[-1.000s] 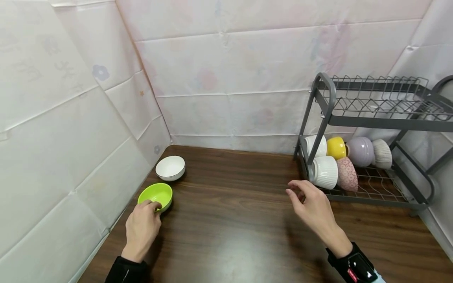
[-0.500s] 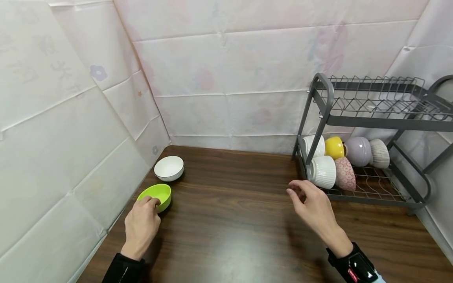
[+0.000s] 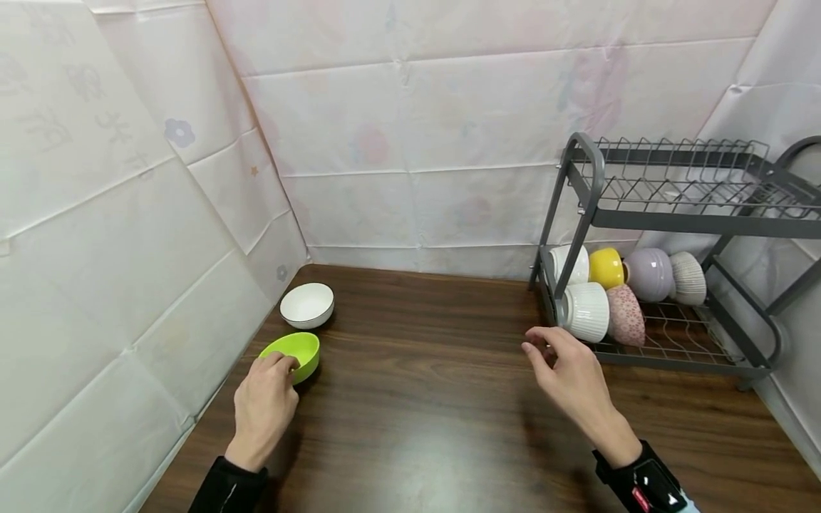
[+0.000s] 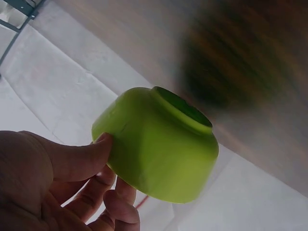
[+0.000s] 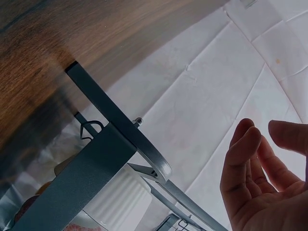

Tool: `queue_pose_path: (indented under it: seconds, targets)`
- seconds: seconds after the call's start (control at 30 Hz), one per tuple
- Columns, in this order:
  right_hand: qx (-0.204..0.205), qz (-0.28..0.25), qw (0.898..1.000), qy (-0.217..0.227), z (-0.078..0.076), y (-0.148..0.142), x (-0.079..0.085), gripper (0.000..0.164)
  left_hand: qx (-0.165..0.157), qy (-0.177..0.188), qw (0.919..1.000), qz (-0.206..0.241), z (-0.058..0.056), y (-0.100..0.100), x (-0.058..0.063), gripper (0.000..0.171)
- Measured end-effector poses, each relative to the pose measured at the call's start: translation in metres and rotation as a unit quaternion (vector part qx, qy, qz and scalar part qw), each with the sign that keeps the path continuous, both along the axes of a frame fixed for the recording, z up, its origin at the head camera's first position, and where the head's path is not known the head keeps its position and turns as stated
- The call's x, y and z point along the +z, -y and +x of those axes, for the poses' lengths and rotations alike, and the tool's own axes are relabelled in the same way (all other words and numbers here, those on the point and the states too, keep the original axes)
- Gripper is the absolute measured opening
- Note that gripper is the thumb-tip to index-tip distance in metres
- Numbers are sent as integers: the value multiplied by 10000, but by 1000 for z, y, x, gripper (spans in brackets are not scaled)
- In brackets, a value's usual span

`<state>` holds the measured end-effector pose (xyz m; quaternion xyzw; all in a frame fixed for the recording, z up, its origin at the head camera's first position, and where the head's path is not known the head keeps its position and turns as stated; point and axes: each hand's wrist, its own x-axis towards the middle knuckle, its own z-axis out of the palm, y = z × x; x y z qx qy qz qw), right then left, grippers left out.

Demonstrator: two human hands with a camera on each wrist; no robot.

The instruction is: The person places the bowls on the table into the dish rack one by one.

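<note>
My left hand pinches the near rim of a lime-green bowl at the table's left side. In the left wrist view the thumb presses the outside wall of the green bowl, and its foot appears slightly off the wood above a dark green reflection. A white bowl with a dark rim stands just behind it. My right hand hovers near the front left corner of the dish rack, loosely curled, with nothing between thumb and fingers.
A grey two-tier dish rack stands at the right. Its lower tier holds several tilted bowls and cups, including a ribbed white one, a speckled pink bowl and a yellow cup. Draped sheets bound the wooden table.
Over the last half second my left hand and the green bowl have shifted slightly to the right. The right hand stays almost in place.
</note>
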<state>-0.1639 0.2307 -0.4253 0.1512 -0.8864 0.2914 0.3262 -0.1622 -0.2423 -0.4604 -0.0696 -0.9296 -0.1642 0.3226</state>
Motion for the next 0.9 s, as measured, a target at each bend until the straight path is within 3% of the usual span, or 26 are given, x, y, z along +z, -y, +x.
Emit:
queue_pose_path:
  seconds: [0.3, 0.9]
  targets:
    - [27, -68, 10000, -17, 1, 0, 0, 19, -591, -230, 9978, -182, -13, -34, 17, 26]
    - [173, -65, 9998, -124, 1, 1, 0, 22, -1329, -457, 9899, -204, -25, -95, 40, 28]
